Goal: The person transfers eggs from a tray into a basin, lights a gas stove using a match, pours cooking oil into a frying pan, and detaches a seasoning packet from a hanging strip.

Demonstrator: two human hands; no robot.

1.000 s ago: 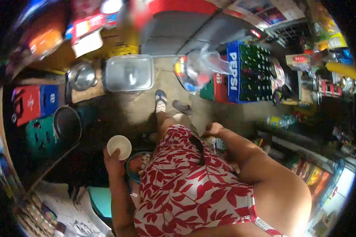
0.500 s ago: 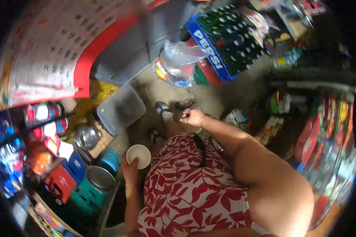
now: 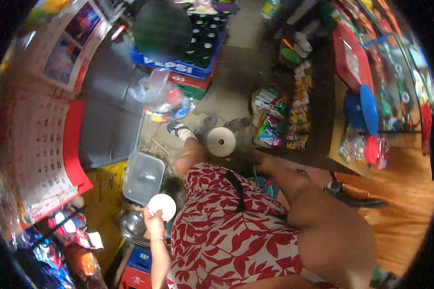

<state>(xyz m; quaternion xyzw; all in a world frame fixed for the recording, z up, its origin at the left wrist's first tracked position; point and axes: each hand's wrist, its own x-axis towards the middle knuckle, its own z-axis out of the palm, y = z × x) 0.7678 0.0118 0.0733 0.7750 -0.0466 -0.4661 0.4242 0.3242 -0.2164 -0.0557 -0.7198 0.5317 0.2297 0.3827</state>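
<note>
White bowl (image 3: 164,203) is sitting in the left hand (image 3: 154,225), just ahead of the palm and slightly right; thumb is pressing over the near rim, fingers are mostly hiding below. Count: one bowl, gripped. Right hand (image 3: 258,158) is hanging in shadow, well apart from the bowl, ahead and right of the left hand; cannot tell if its fingers are closing or spreading, or holding anything.

One round pale thing (image 3: 221,150) with a dark centre is showing just left of the right hand and slightly ahead.

Around the left hand: one clear tub (image 3: 143,178) is lying just ahead and slightly left; one metal pot (image 3: 131,224) is standing just to the left; one blue crate (image 3: 139,258) and one red crate (image 3: 135,279) are showing behind-left, by the forearm. One calendar (image 3: 38,149) is hanging well to the left. One plastic bag (image 3: 154,91) is resting well ahead, one blue Pepsi crate (image 3: 178,66) is standing beyond it, holding dark bottles (image 3: 207,45), too blurred for counting.

Around the right hand: packets (image 3: 266,130) are piling up near, ahead-right; sachets (image 3: 301,108) are hanging farther right, uncounted. Well to the right, one red tray (image 3: 341,60), one round blue lid (image 3: 369,110) and one red jar cap (image 3: 372,151) are showing.
</note>
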